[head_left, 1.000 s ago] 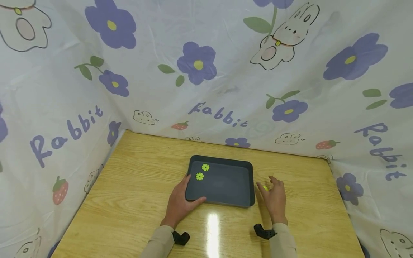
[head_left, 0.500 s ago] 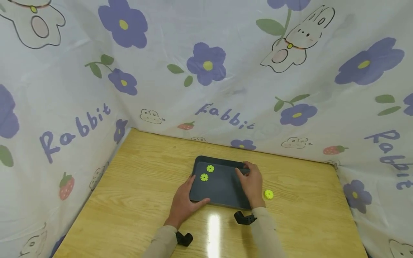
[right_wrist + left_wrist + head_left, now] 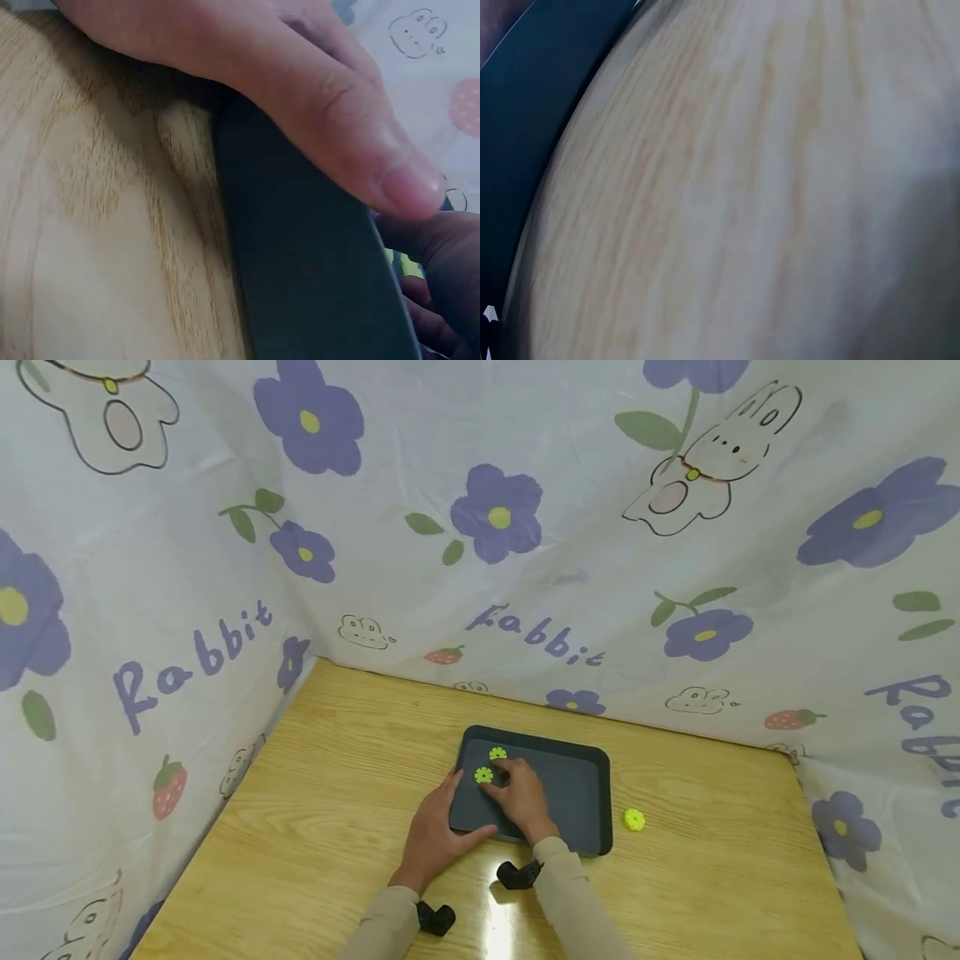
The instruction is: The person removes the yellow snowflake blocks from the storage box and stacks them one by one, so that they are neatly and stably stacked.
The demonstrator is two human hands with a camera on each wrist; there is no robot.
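Note:
Two yellow-green notched discs lie at the left of a shallow dark grey tray: the far disc (image 3: 498,752) and the near disc (image 3: 483,774). My right hand (image 3: 519,795) reaches over the tray, thumb and fingertips spread beside the near disc; whether they touch it I cannot tell. At the tray's near left corner my left hand (image 3: 435,835) holds the tray (image 3: 600,760), fingers along the left side. In the right wrist view the left thumb (image 3: 337,112) lies over the rim, and part of the right hand (image 3: 454,270) shows at the edge.
To the right of the tray, another yellow-green notched piece (image 3: 633,819) sits on the wooden table (image 3: 337,760); it looks thicker, perhaps stacked. A white printed curtain (image 3: 420,568) rises behind the table and along both sides.
My right hand has left the yellow-green piece on the table and swung left across the tray to the discs. The left hand has kept its place on the tray; the head view has shifted slightly.

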